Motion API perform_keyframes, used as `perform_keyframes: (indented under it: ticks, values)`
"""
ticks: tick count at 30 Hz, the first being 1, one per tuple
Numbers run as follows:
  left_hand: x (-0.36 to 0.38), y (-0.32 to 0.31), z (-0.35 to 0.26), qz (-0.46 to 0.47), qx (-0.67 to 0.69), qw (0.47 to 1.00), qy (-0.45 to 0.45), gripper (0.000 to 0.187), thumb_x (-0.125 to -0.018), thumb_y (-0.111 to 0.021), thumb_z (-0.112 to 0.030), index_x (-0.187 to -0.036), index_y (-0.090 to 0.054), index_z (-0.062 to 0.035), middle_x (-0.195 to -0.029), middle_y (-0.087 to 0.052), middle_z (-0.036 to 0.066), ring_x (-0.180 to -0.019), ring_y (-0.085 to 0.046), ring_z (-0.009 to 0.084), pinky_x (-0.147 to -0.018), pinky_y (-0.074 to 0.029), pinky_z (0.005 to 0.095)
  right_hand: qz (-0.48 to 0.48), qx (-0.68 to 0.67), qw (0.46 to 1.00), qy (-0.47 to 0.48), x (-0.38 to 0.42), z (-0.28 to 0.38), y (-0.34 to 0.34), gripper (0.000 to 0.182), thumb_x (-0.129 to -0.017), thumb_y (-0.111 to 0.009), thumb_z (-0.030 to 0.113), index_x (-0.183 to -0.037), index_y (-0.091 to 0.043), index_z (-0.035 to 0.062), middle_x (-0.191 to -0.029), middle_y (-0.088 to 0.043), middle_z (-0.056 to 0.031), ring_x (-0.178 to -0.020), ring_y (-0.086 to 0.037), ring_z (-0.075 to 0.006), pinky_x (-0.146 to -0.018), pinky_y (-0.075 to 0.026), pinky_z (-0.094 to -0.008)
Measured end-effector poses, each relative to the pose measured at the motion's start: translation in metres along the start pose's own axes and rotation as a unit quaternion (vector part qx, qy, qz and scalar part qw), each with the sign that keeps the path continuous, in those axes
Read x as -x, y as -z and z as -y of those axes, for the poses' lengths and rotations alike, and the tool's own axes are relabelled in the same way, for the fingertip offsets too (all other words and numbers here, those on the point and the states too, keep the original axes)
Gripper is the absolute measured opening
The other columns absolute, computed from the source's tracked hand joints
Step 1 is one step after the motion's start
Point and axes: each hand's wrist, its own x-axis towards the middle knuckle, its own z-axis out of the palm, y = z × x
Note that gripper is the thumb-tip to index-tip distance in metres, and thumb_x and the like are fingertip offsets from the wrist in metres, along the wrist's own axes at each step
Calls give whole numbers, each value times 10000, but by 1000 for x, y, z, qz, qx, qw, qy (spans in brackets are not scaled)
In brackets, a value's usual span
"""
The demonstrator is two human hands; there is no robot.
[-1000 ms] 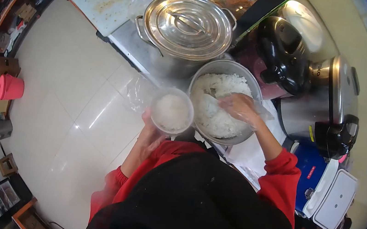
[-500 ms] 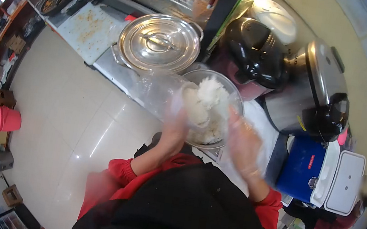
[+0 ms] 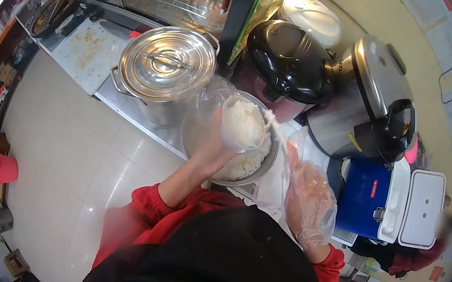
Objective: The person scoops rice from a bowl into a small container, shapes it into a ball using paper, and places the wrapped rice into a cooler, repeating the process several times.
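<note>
My left hand (image 3: 210, 151) is closed around a clear container of white rice (image 3: 244, 124), heaped to its brim and tilted over the pot. Thin clear plastic film (image 3: 209, 94) spreads out beside it. Below stands a round metal pot (image 3: 273, 161) with loose rice (image 3: 247, 165) inside. My right hand (image 3: 309, 200), in a clear plastic glove, is right of the pot. Its fingers are curled on what looks like a white rice paddle (image 3: 275, 126), whose rice-coated end reaches the container's edge. The grip on the handle is partly hidden by the loose glove.
A lidded steel stockpot (image 3: 167, 65) stands left of the rice pot. Behind are a black-lidded rice cooker (image 3: 288, 58) and a larger steel cooker (image 3: 356, 107). A blue cooler box (image 3: 364, 196) sits at the right. Farther left lies a stained white board (image 3: 87, 48). A person (image 3: 422, 255) is at far right.
The rice lump on the paddle is now in the container, which looks fuller. My right hand has drawn back slightly toward me. The view has shifted a little to the right.
</note>
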Motion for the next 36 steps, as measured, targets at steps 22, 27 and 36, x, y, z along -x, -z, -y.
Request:
perform_keyframes:
  ticks: [22, 27, 36]
  values:
    - [18, 8, -9, -19, 38, 997, -57, 695, -843, -281, -614, -1311, -333, -104, -1293, -417, 89, -1190, -414, 246, -991, -337, 408, 35, -475, 879, -7, -27, 11, -56, 305, -899, -435, 202, -1173, -553, 136, -934, -591, -168, -838, -575, -316, -708, -448, -376]
    - [23, 2, -5, -68, -87, 993, -37, 500, -941, -262, -418, -1298, -326, -74, -1246, -440, 91, -1147, -447, 209, -972, -353, 365, 38, -507, 861, 1, -29, 24, -66, 303, -910, -433, 260, -1164, -562, 156, -946, -616, -165, -844, -596, -306, -737, -457, -357]
    - [18, 1, -5, -36, 15, 997, -63, 513, -944, -213, -420, -1297, -326, -66, -1252, -437, 90, -1144, -448, 212, -978, -347, 367, 16, -623, 782, -14, -35, -2, -70, 316, -915, -429, 235, -1126, -573, 48, -1027, -613, -153, -931, -591, -226, -812, -431, -312]
